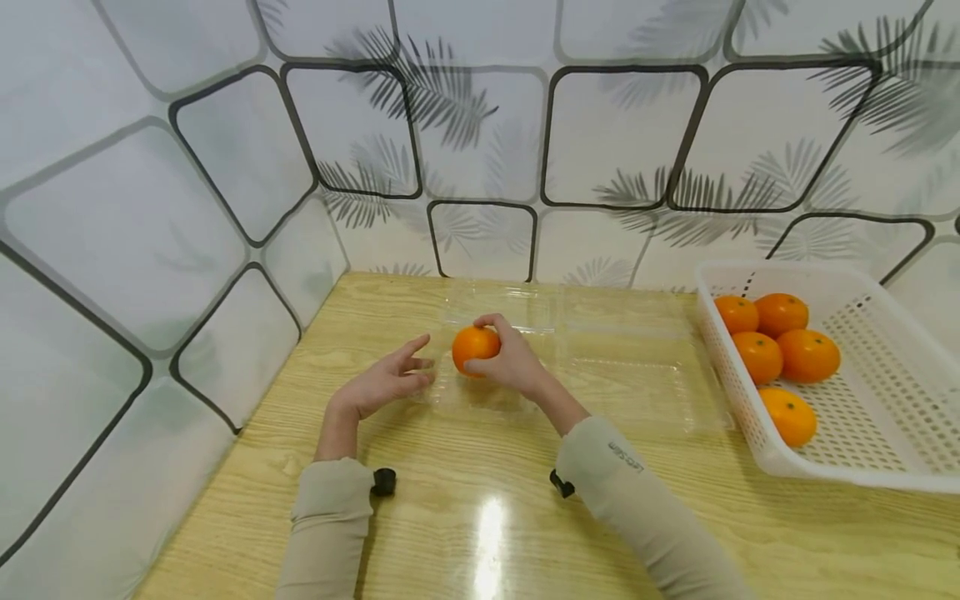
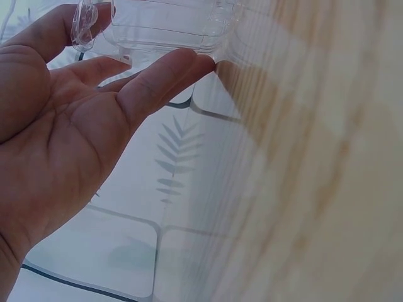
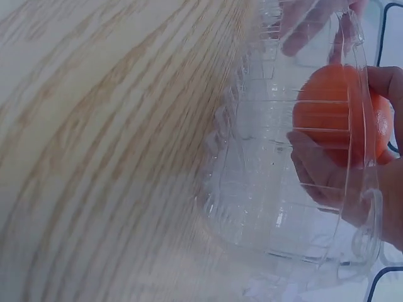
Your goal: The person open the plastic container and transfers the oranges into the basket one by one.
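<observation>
An orange [image 1: 471, 352] is pinched in my right hand [image 1: 516, 363], thumb on the near side and fingers over the far side. It sits at the left end of a clear plastic clamshell box [image 3: 277, 217] with its lid [image 1: 498, 302] folded back. Through the box's transparent wall, the right wrist view shows the orange and fingers partly inside. At the box's left side is my left hand [image 1: 381, 382], its fingers extended. In the left wrist view that hand's palm faces the camera, with fingers at the box's edge; I cannot tell how firmly they touch.
Another clear plastic area with a raised rim [image 1: 630, 362] lies just right of the box. A white perforated basket [image 1: 885, 417] with several oranges [image 1: 808, 356] stands at the right. Patterned covering [image 1: 487, 125] rises behind and left of the wood-grain table [image 1: 435, 517].
</observation>
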Available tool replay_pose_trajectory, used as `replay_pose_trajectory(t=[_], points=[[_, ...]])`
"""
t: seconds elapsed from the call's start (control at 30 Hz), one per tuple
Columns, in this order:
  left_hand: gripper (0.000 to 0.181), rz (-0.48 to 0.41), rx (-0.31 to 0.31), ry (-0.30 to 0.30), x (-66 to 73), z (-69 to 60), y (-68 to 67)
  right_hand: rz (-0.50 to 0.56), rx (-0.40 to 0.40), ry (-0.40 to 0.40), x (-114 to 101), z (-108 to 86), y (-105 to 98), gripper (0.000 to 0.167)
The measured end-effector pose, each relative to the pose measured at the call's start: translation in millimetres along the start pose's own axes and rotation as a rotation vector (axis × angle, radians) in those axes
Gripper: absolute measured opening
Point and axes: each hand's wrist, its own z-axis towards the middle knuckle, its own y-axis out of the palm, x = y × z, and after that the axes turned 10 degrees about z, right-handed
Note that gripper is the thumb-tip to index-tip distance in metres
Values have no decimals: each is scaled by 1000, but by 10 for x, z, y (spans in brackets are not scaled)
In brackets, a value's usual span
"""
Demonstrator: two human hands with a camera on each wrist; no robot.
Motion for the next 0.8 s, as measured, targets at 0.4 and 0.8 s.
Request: replay_pose_trajectory(t=[0.4,0.8], points=[[76,19,4,4,11,-3,20,-167,16,-54,-54,-119,-121,65],[76,21,-22,23,39,-13,37,-235,40,-59,-104,-234,-386,68]])
